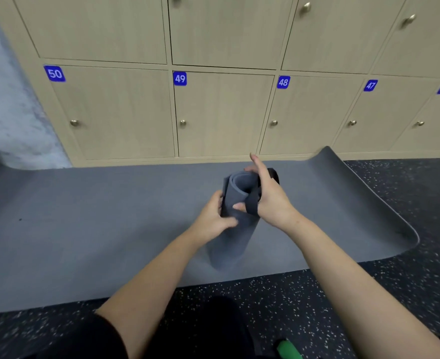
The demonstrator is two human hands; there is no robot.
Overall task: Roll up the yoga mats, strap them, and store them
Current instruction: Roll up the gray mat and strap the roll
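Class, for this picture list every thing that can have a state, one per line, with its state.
Rolled yoga mat: rolled up, lifted, tilted.
Black strap: looped at the roll's upper end.
Flat yoga mat: unrolled, both ends curling up.
Locker doors: all shut.
Left hand: grips the roll.
Right hand: holds the strap.

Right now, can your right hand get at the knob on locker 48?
Probably not yet. The right hand holds the black strap on the rolled mat, which the left hand grips. The way to the knob looks free, but it lies beyond the flat mat.
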